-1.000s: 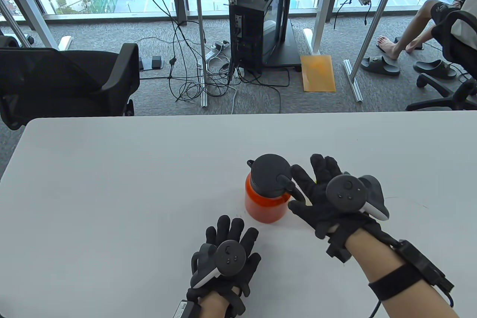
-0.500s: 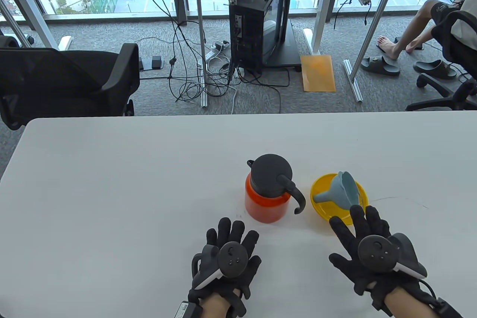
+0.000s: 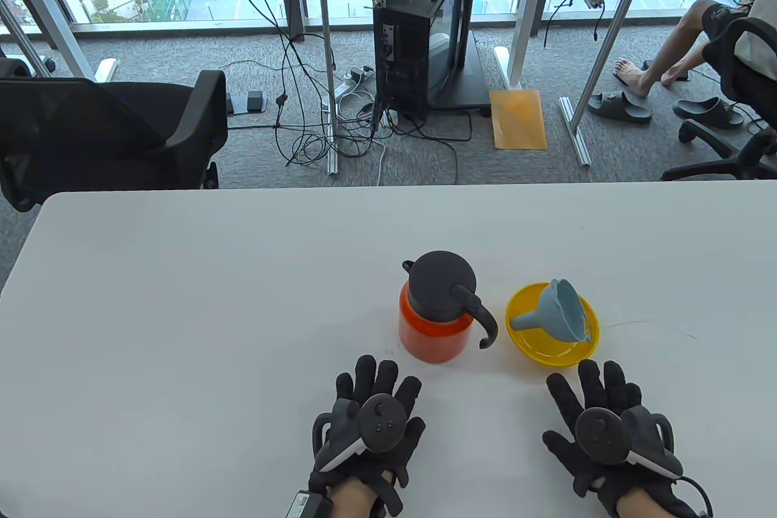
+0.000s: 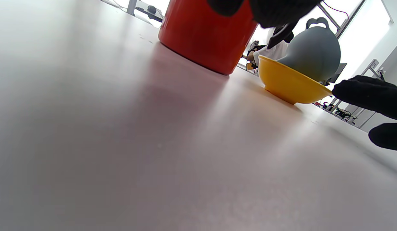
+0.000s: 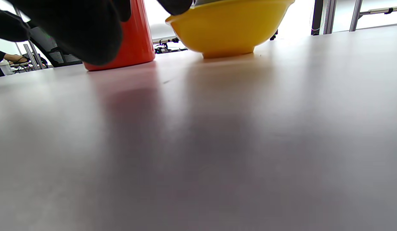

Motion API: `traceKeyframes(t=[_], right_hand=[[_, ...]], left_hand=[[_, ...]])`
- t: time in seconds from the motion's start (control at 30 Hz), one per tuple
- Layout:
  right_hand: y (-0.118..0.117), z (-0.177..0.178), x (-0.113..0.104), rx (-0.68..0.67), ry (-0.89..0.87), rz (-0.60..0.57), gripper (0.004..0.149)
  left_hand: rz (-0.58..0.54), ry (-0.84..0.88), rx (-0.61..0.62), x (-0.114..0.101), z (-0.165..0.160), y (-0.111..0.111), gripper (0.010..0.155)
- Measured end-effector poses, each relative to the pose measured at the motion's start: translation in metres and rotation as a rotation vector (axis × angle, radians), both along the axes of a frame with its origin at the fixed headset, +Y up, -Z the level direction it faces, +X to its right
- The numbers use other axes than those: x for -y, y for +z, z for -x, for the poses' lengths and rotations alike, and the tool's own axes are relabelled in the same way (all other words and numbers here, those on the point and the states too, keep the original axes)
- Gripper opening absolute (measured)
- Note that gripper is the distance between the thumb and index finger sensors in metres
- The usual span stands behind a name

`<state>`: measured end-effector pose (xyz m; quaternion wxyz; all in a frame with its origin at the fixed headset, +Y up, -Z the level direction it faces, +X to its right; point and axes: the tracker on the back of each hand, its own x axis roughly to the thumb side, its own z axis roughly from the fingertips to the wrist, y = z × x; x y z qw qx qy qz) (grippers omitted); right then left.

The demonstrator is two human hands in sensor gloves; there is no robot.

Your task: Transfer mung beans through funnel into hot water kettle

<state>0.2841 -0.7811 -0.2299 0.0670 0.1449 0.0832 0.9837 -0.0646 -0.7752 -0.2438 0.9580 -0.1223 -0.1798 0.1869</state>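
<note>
An orange kettle with a black lid and black handle stands near the table's middle; the lid is on. It shows in the left wrist view and the right wrist view. To its right a yellow bowl holds a light-blue funnel lying on its side; both show in the left wrist view, the bowl and funnel. No beans show. My left hand lies flat, fingers spread, just in front of the kettle. My right hand lies flat in front of the bowl, holding nothing.
The white table reaches to its far edge, beyond which are a black office chair, cables and a computer tower on the floor. A seated person is at the far right.
My right hand has drawn back from beside the kettle's handle to the table's front, uncovering the yellow bowl and funnel. My left hand has stayed put.
</note>
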Motion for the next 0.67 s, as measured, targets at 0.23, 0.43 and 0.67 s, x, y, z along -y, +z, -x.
traceKeyframes(t=[0.23,0.43,0.67], right_hand=[[0.004,0.0007,-0.0008,-0.011,0.016,-0.033,0.086],[0.0057,0.0039,0.0,-0.03,0.042,-0.039,0.086],[0.005,0.0033,0.0025,-0.04,0.026,-0.046,0.086]], left_hand=[[-0.012,-0.004,0.001,-0.0027,-0.0049,0.0002,0.069],[-0.013,-0.006,0.0,-0.002,-0.0046,0.0009,0.069],[-0.01,-0.015,0.009,-0.0009,-0.006,0.0023,0.069]])
